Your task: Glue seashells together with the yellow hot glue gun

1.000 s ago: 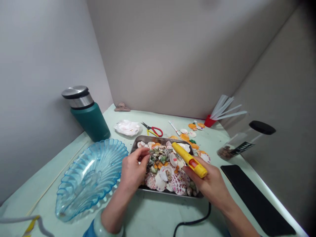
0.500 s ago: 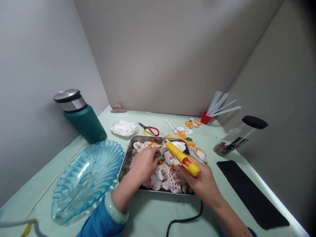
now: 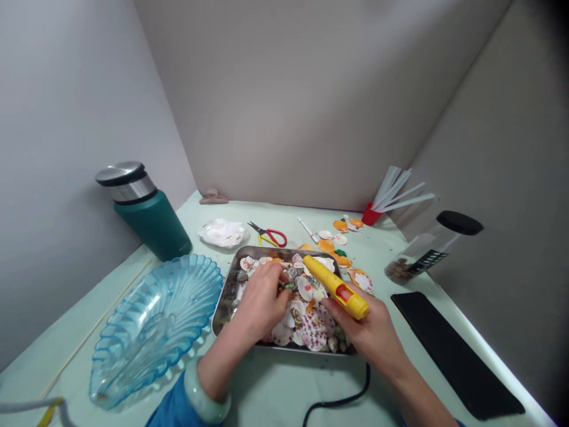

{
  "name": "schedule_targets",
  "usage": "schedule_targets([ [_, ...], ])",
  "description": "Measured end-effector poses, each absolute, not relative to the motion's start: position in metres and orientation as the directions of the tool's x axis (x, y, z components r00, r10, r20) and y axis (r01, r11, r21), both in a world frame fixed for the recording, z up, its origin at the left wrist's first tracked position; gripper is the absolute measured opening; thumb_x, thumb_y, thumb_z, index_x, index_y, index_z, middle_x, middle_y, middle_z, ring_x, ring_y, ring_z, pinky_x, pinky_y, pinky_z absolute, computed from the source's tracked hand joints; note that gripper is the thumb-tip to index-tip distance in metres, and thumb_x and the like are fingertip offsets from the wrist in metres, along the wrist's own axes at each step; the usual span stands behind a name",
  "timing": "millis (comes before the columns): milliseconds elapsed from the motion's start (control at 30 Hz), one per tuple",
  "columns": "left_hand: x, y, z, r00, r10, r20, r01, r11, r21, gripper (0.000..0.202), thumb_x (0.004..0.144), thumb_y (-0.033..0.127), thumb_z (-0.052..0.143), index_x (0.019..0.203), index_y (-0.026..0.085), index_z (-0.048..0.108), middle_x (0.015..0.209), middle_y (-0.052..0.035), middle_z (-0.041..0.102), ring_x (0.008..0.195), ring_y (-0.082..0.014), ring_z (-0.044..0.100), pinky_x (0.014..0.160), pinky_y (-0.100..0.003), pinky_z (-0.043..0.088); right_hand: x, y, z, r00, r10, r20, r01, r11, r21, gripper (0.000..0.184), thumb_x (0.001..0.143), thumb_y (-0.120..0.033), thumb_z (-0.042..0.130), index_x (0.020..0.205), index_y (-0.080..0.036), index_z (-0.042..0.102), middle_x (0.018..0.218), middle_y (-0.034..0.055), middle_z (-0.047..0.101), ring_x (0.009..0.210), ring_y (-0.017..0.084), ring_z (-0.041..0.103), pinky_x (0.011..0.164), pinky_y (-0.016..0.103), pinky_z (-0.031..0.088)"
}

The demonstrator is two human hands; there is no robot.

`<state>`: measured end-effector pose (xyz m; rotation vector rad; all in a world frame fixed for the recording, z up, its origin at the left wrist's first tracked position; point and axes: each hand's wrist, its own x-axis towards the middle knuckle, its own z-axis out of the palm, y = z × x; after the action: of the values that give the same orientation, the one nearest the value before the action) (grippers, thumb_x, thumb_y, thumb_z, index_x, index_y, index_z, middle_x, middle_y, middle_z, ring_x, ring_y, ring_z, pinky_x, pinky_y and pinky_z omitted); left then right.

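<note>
My right hand point(image 3: 371, 329) is wrapped round a yellow glue gun point(image 3: 335, 286), whose black cord trails down below the hand. The gun is tilted over the right side of a metal tray point(image 3: 224, 296). Heaped in this tray are seashells point(image 3: 313, 332), white, speckled and orange, among small stones. Over the tray's left half, my left hand point(image 3: 262, 293) reaches into the heap with bent fingers. Its thumb and forefinger are apart, close to a small green piece point(image 3: 288, 286). The other fingertips of that hand are hidden.
A blue shell-shaped glass dish point(image 3: 160, 326) and a green bottle point(image 3: 153, 222) stand left. Behind the tray are pliers point(image 3: 271, 236), a white bundle point(image 3: 222, 232) and orange shells point(image 3: 326, 245). Right are a red cup point(image 3: 370, 214) of glue sticks, a jar point(image 3: 411, 261) and a black slab point(image 3: 453, 350).
My right hand and the glue gun have shifted slightly to the right. My left hand has moved a little within the shells, its thumb now more visible.
</note>
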<state>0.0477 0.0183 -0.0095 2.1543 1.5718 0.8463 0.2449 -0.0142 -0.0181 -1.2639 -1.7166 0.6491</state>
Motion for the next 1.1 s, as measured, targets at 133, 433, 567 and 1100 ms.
schedule_targets([
  [133, 0.034, 0.015, -0.005, 0.098, 0.973, 0.209, 0.48, -0.231, 0.846, 0.009, 0.076, 0.018, 0.057, 0.083, 0.021, 0.052, 0.087, -0.0042, 0.063, 0.081, -0.0199, 0.061, 0.075, -0.033, 0.047, 0.244, -0.019, -0.012, -0.202, 0.934, 0.296, 0.432, 0.356, -0.828, 0.02, 0.083, -0.037, 0.06, 0.089, -0.018, 0.063, 0.071, 0.0, 0.063, 0.058, 0.015, 0.056, 0.052, 0.023, 0.046],
  [433, 0.026, 0.008, -0.003, -0.005, 0.98, 0.2, 0.14, -0.197, 0.97, 0.026, 0.075, 0.017, 0.063, 0.098, 0.021, 0.051, 0.11, -0.0067, 0.065, 0.088, -0.0168, 0.061, 0.079, -0.03, 0.048, 0.237, -0.024, -0.007, -0.329, 0.908, 0.258, 0.453, 0.392, -0.801, 0.017, 0.084, -0.036, 0.06, 0.086, -0.019, 0.062, 0.074, 0.0002, 0.065, 0.06, 0.015, 0.059, 0.056, 0.024, 0.048],
  [567, 0.024, 0.006, -0.005, -0.029, 0.973, 0.229, 0.113, -0.224, 0.968, 0.029, 0.076, 0.015, 0.063, 0.102, 0.022, 0.053, 0.111, -0.0061, 0.065, 0.089, -0.0165, 0.06, 0.081, -0.029, 0.047, 0.235, -0.022, -0.009, -0.337, 0.897, 0.287, 0.455, 0.422, -0.784, 0.014, 0.084, -0.034, 0.059, 0.087, -0.02, 0.062, 0.074, 0.0006, 0.067, 0.059, 0.015, 0.06, 0.055, 0.023, 0.048],
  [1100, 0.027, 0.0, -0.005, 0.016, 0.992, 0.126, -0.284, -0.117, 0.952, 0.033, 0.074, 0.012, 0.067, 0.104, 0.021, 0.057, 0.117, -0.0071, 0.066, 0.11, -0.0205, 0.058, 0.092, -0.03, 0.046, 0.234, -0.023, -0.018, -0.358, 0.751, 0.555, 0.441, 0.66, -0.608, 0.018, 0.082, -0.026, 0.063, 0.1, -0.022, 0.06, 0.083, 0.0028, 0.073, 0.067, 0.018, 0.068, 0.06, 0.023, 0.052],
])
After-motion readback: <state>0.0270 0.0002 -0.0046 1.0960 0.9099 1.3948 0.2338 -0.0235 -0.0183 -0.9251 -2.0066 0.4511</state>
